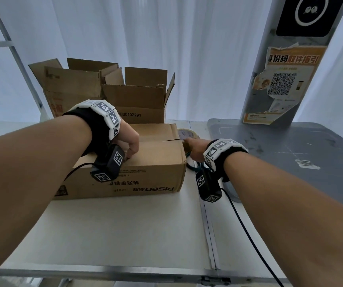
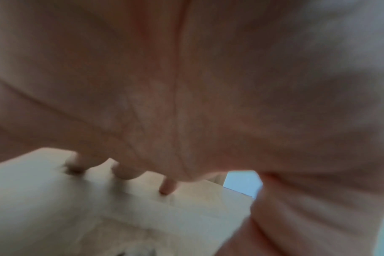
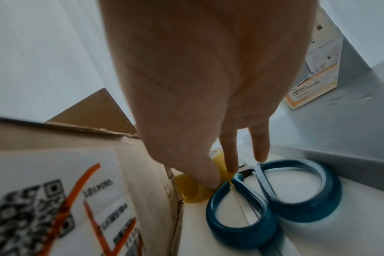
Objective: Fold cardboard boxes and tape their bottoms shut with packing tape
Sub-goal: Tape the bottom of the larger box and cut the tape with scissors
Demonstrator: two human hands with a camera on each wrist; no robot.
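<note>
1. The left hand rests on top of the cardboard box. Its fingers are curled, with the tips pressing down on the top flap. They wrap around nothing.
2. Only the left wrist view shows those fingertips on the cardboard. From the head view the wristband and camera hide most of them.
3. The right hand reaches past the right end of the box. Its fingers are extended and loose and grip nothing. One fingertip touches the tape roll.
4. Only the right wrist view shows this contact, along with the blue-handled scissors lying just beside the roll. In the head view the hand covers most of the scissors, and only the top of the roll peeks out behind the box corner.
5. The right wrist view also shows a white label with a code and orange marks on the end of the box.
6. The box sits on the white table with its flaps folded down and the printed side facing the person upside down.
7. Behind it stand two open boxes, with their flaps up.
8. To the right are a grey tray and a grey post with a poster on it. White curtains hang behind.
</note>
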